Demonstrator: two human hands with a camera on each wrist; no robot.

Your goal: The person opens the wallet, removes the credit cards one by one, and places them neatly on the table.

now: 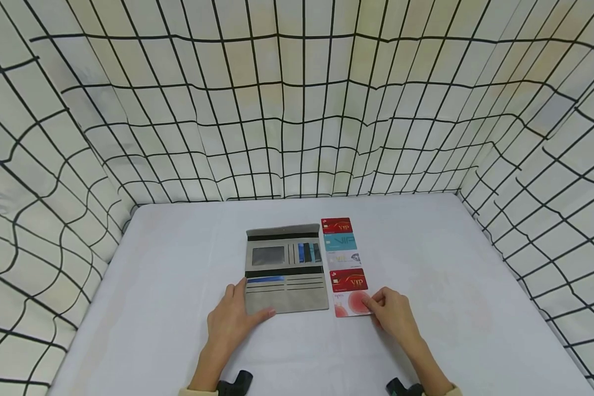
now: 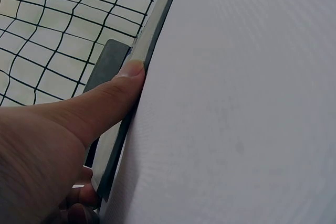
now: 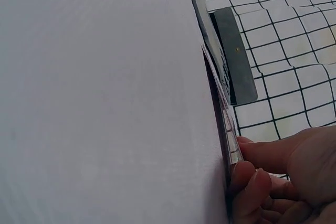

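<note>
A grey wallet (image 1: 302,300) lies unfolded on the white table. Blue and dark cards (image 1: 309,252) sit in its upper right slots, and a blue card edge (image 1: 266,279) shows in a lower left slot. My left hand (image 1: 232,322) holds the wallet's near left corner, thumb on the near edge and fingers along the left side. To the wallet's right runs a column of cards: red (image 1: 336,225), teal (image 1: 340,242), white (image 1: 344,258) and red (image 1: 348,280). My right hand (image 1: 393,313) pinches the right edge of the nearest card, white with a pink circle (image 1: 348,303).
A white cloth covers the table (image 1: 450,264). Black-lined white grid walls (image 1: 297,110) stand at the back and on both sides. Dark wrist mounts (image 1: 235,382) show at the bottom near both wrists.
</note>
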